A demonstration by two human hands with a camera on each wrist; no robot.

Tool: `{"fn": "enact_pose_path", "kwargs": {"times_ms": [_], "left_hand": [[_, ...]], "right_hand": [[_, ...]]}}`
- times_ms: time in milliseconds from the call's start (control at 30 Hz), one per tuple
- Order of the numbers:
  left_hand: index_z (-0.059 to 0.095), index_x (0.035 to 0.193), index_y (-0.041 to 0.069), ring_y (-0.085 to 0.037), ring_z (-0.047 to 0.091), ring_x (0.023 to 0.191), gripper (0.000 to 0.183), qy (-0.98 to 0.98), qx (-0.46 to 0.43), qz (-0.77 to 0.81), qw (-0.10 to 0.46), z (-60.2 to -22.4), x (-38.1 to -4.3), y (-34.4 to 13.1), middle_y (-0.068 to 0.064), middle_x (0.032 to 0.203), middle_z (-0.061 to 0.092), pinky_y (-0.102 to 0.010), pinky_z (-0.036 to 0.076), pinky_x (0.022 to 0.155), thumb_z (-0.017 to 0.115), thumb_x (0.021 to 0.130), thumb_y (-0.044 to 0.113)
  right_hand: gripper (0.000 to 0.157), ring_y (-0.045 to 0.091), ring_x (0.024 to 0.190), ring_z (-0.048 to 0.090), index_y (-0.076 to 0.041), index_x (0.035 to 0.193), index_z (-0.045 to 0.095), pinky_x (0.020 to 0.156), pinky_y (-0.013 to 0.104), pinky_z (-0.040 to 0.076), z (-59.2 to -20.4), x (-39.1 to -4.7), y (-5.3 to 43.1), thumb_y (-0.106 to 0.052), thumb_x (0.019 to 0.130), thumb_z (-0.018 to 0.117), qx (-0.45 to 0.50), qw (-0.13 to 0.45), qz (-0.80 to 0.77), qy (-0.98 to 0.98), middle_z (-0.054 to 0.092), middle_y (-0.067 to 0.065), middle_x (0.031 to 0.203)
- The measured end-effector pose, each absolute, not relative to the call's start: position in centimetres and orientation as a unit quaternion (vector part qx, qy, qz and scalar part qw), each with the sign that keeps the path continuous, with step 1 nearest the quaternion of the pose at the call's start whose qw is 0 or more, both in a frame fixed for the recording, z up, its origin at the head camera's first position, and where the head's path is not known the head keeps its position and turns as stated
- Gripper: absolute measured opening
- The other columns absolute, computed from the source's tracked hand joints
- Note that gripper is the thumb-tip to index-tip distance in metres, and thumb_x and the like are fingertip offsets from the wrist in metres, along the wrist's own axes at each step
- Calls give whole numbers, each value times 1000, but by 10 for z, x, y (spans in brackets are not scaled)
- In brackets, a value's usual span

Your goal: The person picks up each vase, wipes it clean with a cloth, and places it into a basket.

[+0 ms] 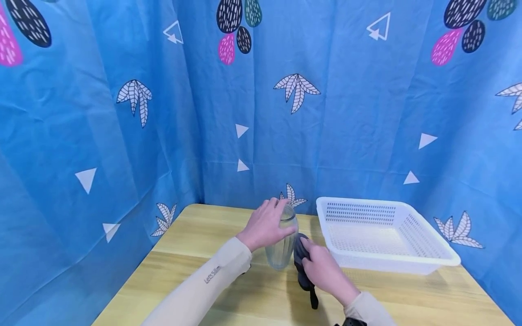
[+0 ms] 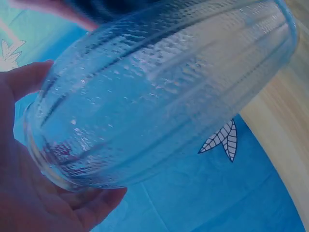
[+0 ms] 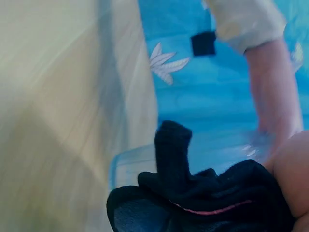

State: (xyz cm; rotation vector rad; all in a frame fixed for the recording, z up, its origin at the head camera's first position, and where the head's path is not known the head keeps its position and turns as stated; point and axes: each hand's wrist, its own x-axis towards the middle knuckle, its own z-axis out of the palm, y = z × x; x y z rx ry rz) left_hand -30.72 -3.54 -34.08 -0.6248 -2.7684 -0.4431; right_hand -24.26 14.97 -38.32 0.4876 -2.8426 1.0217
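A clear, ribbed glass vase (image 1: 281, 251) stands slightly tilted near the middle of the wooden table. My left hand (image 1: 267, 226) grips it around the rim, thumb on the near side. In the left wrist view the fingers curl round the mouth of the vase (image 2: 154, 106). My right hand (image 1: 326, 271) pinches a dark cloth glove (image 1: 302, 262) close beside the vase's right side. The right wrist view shows one finger of the glove (image 3: 174, 159) sticking up and a pink seam. Whether the glove touches the glass, I cannot tell.
A white plastic basket (image 1: 391, 262) with slotted walls stands on the right of the wooden table (image 1: 171, 280). Blue patterned cloth (image 1: 346, 136) hangs behind the table and along both sides.
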Motion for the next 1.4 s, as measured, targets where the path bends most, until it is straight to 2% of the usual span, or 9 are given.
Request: {"fn": "enact_pose_path", "kwargs": {"times_ms": [167, 267, 367, 733, 833, 1000, 1133, 1233, 1400], "left_hand": [[41, 151, 21, -25, 52, 124, 76, -955, -223, -163, 109, -341, -305, -34, -8, 142, 51, -45, 51, 95, 70, 85, 45], [40, 152, 20, -26, 50, 126, 81, -952, -229, -174, 107, -342, -306, -31, -7, 143, 48, -46, 50, 96, 72, 82, 45], [35, 154, 19, -27, 46, 131, 89, -949, -234, -183, 104, -341, -309, -27, -7, 146, 45, -47, 48, 101, 75, 80, 46], [33, 155, 20, -25, 42, 134, 90, -939, -248, -214, 106, -341, -315, -27, -4, 149, 43, -46, 43, 108, 76, 79, 42], [34, 154, 20, -25, 42, 134, 86, -936, -251, -222, 107, -342, -314, -28, -3, 148, 43, -46, 44, 107, 73, 79, 38], [38, 153, 20, -25, 41, 136, 75, -933, -251, -231, 114, -345, -315, -28, 0, 150, 45, -48, 40, 110, 67, 89, 45], [39, 153, 22, -25, 43, 134, 72, -936, -245, -221, 126, -347, -315, -28, 3, 152, 45, -49, 40, 109, 62, 93, 55], [39, 153, 24, -24, 45, 128, 72, -937, -237, -223, 129, -347, -315, -28, 1, 149, 43, -46, 45, 103, 61, 92, 56], [37, 154, 23, -19, 44, 105, 77, -939, -216, -237, 123, -347, -312, -28, -3, 123, 39, -34, 48, 80, 63, 90, 56]], "right_hand": [[57, 42, 134, 50, 9, 146, 45, 107, 54, 43, -370, -230, 147, 3, 90, 57, 168, 115, 332, -921, 47, 28, 149], [60, 44, 134, 50, 9, 146, 44, 106, 55, 44, -363, -234, 147, 4, 88, 59, 173, 164, 319, -917, 45, 30, 150], [61, 45, 137, 46, 8, 148, 42, 107, 56, 42, -355, -244, 149, 3, 89, 59, 173, 179, 315, -916, 40, 31, 152], [59, 44, 137, 46, 9, 148, 40, 109, 55, 40, -357, -289, 148, 0, 93, 56, 155, 100, 316, -931, 43, 30, 151], [57, 43, 129, 54, 8, 147, 43, 103, 54, 46, -370, -295, 148, 1, 93, 56, 155, 79, 324, -930, 50, 30, 145], [51, 30, 99, 67, 4, 145, 49, 79, 43, 53, -394, -297, 151, 0, 94, 54, 153, 17, 330, -931, 62, 26, 131], [54, 29, 102, 66, 5, 145, 48, 79, 42, 51, -407, -291, 154, -1, 93, 56, 161, -22, 323, -932, 62, 26, 133], [56, 30, 111, 65, 4, 146, 48, 83, 43, 51, -411, -286, 155, 1, 91, 57, 167, -24, 325, -931, 62, 26, 133], [57, 36, 119, 62, 5, 146, 47, 90, 47, 51, -411, -276, 156, 0, 91, 57, 157, -9, 330, -931, 59, 27, 137]]}}
